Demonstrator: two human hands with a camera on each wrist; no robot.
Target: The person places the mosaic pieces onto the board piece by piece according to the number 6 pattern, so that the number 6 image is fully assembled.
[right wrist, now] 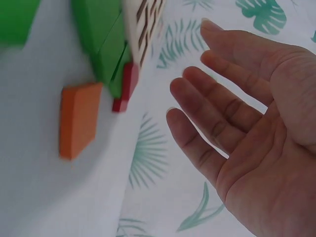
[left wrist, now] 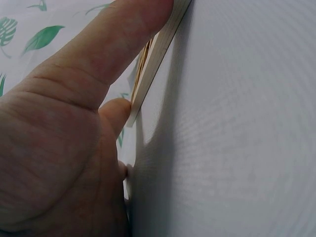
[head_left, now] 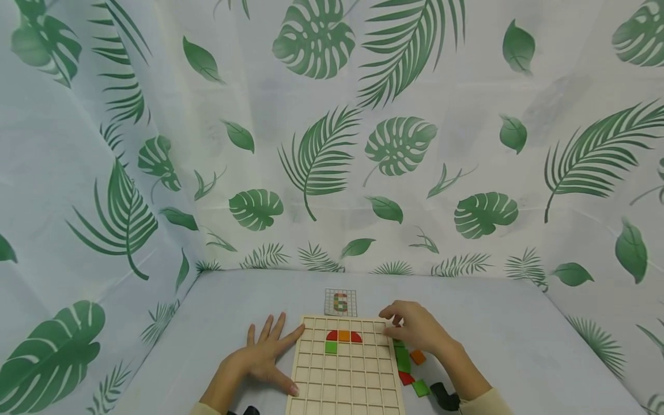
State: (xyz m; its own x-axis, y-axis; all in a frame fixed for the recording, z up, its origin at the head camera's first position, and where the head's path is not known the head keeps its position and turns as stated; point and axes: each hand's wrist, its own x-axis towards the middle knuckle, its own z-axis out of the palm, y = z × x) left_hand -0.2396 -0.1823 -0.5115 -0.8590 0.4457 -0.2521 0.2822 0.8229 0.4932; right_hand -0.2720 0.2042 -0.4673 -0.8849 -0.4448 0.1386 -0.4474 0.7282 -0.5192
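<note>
A wooden grid board (head_left: 346, 380) lies on the table. In its upper cells sit two red rounded tiles, an orange square tile (head_left: 344, 336) between them, and a green square tile (head_left: 331, 347) below the left one. My left hand (head_left: 261, 354) spreads its fingers at the board's left side, index fingertip and thumb touching the edge. Over the upper right edge is my right hand (head_left: 415, 325), fingers loosely bent; the right wrist view shows nothing between them. Just under it lie green tiles (head_left: 402, 357) and a loose orange tile (right wrist: 81, 121).
Above the board lies a small pattern card (head_left: 340, 302) with a coloured figure on a grid. Right of the board are a red tile (head_left: 406, 378), another green tile (head_left: 421, 388) and a black object (head_left: 443, 396) by the right wrist. Leaf-printed cloth (head_left: 332, 173) surrounds the table.
</note>
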